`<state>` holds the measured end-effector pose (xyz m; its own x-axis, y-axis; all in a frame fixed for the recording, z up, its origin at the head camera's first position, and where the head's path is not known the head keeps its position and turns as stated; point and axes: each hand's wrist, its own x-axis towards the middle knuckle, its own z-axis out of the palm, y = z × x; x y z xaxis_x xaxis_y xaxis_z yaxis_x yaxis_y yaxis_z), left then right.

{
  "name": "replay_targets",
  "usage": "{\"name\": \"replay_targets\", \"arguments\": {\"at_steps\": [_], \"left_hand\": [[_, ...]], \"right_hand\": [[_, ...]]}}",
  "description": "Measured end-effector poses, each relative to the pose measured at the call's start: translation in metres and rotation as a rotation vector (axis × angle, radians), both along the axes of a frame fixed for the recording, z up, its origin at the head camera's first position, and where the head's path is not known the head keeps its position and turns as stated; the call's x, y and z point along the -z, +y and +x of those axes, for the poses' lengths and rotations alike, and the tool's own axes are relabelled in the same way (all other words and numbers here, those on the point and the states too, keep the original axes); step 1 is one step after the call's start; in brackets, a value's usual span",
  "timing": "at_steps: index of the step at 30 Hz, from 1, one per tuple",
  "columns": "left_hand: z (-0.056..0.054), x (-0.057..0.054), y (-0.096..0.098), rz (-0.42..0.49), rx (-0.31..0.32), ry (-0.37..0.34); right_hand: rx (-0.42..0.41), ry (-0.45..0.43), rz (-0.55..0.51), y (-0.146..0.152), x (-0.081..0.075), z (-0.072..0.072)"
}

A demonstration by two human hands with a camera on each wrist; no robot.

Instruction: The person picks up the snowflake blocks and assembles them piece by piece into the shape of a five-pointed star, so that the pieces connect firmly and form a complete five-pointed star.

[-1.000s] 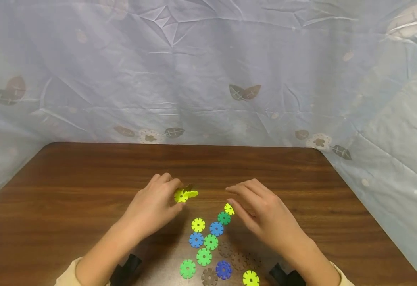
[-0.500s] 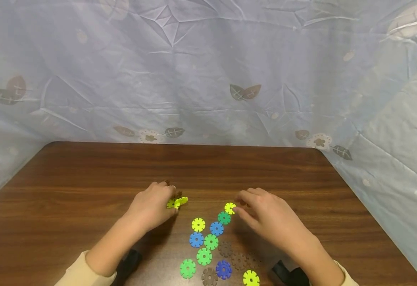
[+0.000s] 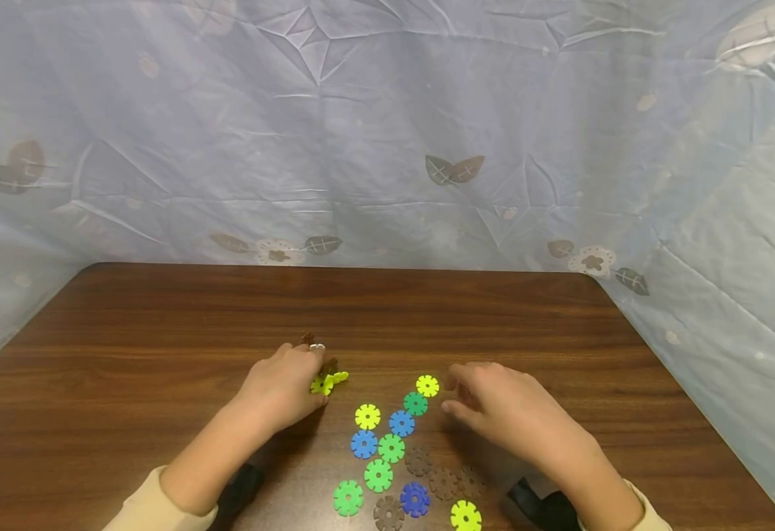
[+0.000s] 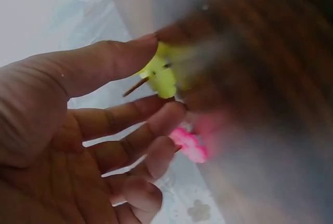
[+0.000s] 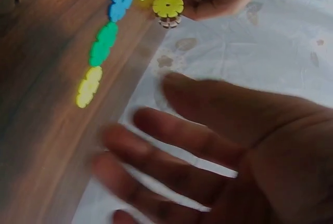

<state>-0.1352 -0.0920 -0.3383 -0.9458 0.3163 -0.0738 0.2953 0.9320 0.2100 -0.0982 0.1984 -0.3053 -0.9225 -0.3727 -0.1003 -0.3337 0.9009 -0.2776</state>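
My left hand [image 3: 277, 391] pinches a small cluster of joined notched plastic discs just left of the laid-out ones. A yellow disc [image 4: 162, 76] sits between thumb and fingers in the left wrist view, and a pink disc [image 4: 190, 145] shows past the fingertips. Brown [image 3: 329, 366] and white [image 3: 317, 346] discs of the cluster poke out in the head view; the hand hides others. My right hand [image 3: 506, 405] holds nothing, its fingers loosely bent and spread. It is beside the yellow disc [image 3: 428, 386] that ends a slanting row, with a green disc [image 3: 416, 403] behind it.
Further along the row lie a blue disc [image 3: 402, 423] and light green ones [image 3: 391, 448]. Nearer me are brown discs [image 3: 443, 483], a dark blue disc [image 3: 415, 499] and a yellow one [image 3: 465, 515]. The wooden table [image 3: 161, 317] backs onto a patterned curtain [image 3: 387, 133].
My left hand has moved left and slightly nearer me with the cluster. My right hand has drawn back to the right from the row's end, and the yellow disc there now shows whole.
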Motion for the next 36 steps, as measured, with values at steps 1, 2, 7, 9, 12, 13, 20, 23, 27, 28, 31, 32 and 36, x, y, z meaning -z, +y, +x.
{"name": "replay_targets", "arguments": {"at_steps": [1,2,7,9,12,13,20,23,27,28,31,32,36], "left_hand": [[0.001,-0.002,0.0,-0.012,-0.005,0.004],[0.003,-0.004,0.0,-0.025,-0.012,0.014],[0.015,-0.016,0.006,-0.059,-0.025,0.098],[0.021,-0.019,0.01,-0.038,-0.003,0.108],[0.029,-0.018,0.019,0.012,0.051,0.04],[0.032,-0.017,0.021,0.028,0.066,0.003],[0.044,0.001,0.04,-0.008,0.167,-0.06],[0.045,0.005,0.045,-0.046,0.185,-0.004],[0.045,0.008,0.048,-0.06,0.194,0.024],[0.045,0.009,0.048,-0.06,0.196,0.024],[0.044,0.01,0.049,-0.05,0.195,0.011],[0.044,0.01,0.049,-0.049,0.193,0.004],[0.042,0.009,0.047,-0.016,0.19,-0.055]], "right_hand": [[0.01,-0.043,0.005,0.001,0.0,0.0],[0.015,-0.084,0.011,0.002,0.001,0.001],[-0.003,-0.238,0.035,0.005,0.004,0.005],[-0.009,-0.282,0.056,0.005,0.006,0.007],[-0.004,-0.326,0.097,0.004,0.01,0.011],[-0.003,-0.335,0.111,0.004,0.012,0.013],[-0.003,-0.321,0.168,0.002,0.018,0.017],[-0.006,-0.309,0.179,0.002,0.018,0.018],[-0.01,-0.311,0.181,0.001,0.017,0.018],[-0.012,-0.315,0.181,0.001,0.017,0.017],[-0.011,-0.314,0.185,0.001,0.016,0.017],[-0.012,-0.316,0.186,0.001,0.017,0.017],[-0.019,-0.303,0.18,0.001,0.017,0.015]]}}
